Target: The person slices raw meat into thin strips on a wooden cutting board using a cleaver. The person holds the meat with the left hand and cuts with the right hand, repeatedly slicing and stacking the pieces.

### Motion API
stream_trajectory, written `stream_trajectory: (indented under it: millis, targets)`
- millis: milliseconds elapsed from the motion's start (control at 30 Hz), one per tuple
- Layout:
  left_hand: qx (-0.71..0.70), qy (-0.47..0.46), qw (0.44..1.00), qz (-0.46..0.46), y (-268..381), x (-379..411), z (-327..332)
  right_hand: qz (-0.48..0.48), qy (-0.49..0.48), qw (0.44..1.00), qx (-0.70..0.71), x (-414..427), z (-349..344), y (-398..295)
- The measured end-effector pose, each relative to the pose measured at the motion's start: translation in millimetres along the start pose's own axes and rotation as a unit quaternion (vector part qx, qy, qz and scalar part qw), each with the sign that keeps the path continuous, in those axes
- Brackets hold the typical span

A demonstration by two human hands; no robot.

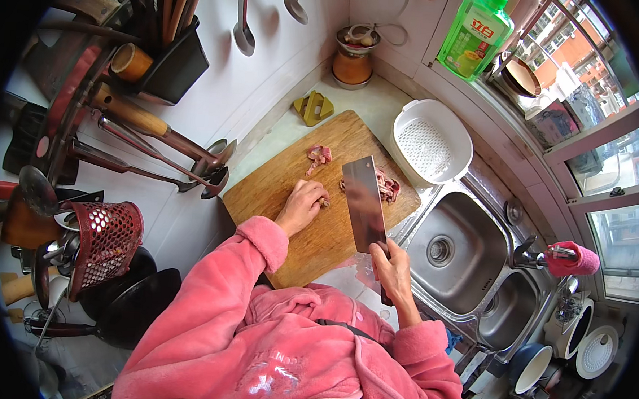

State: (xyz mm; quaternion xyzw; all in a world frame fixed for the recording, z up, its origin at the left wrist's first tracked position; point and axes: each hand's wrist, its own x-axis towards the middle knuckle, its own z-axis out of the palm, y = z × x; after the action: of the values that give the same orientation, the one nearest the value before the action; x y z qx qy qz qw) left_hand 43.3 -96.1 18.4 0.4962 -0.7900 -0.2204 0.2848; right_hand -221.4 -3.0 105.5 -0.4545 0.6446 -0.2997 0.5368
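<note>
On a wooden cutting board [265, 194], the fingers of my left hand [304, 203] close on a small piece of raw meat [323, 202]. My right hand [393, 268] grips the handle of a cleaver [364, 202], whose broad blade stands over the board's right part. Behind the blade lies a pile of cut raw meat [388, 187], partly hidden by it. Another piece of raw meat [319, 156] rests alone on the board, beyond my left hand.
A white plastic colander basket [432, 143] stands beyond the board's right corner, next to a steel double sink [458, 250]. A yellow-green plastic stand [313, 108] sits behind the board. Ladles and spatulas [155, 136] hang at the left wall, above a black frying pan [137, 309].
</note>
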Motion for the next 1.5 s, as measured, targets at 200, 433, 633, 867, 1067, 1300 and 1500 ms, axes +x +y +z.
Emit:
stream_trajectory:
  millis: [200, 433, 633, 867, 1067, 1300, 1500]
  targets:
    - [-0.085, -0.067, 0.994, -0.028, 33, -13, 1, -0.048, 0.011, 0.995, -0.081, -2, 3, 8]
    - [-0.061, 0.099, 0.992, -0.052, 46, -38, 17, -0.083, 0.015, 0.983, -0.161, -6, 5, 6]
    - [-0.054, 0.137, 0.988, -0.048, 52, -37, 34, -0.113, 0.004, 0.966, -0.232, -10, 8, 1]
    - [-0.057, 0.161, 0.984, -0.058, 50, -40, 42, -0.133, -0.015, 0.958, -0.255, -17, 5, 2]
    - [-0.065, 0.179, 0.980, -0.050, 46, -40, 47, -0.148, -0.009, 0.951, -0.270, -17, 2, 6]
    - [-0.057, 0.177, 0.982, -0.041, 44, -41, 49, -0.156, -0.024, 0.949, -0.272, -19, 1, 2]
    - [-0.048, 0.185, 0.981, -0.031, 43, -41, 49, -0.142, -0.032, 0.949, -0.280, -33, -9, 7]
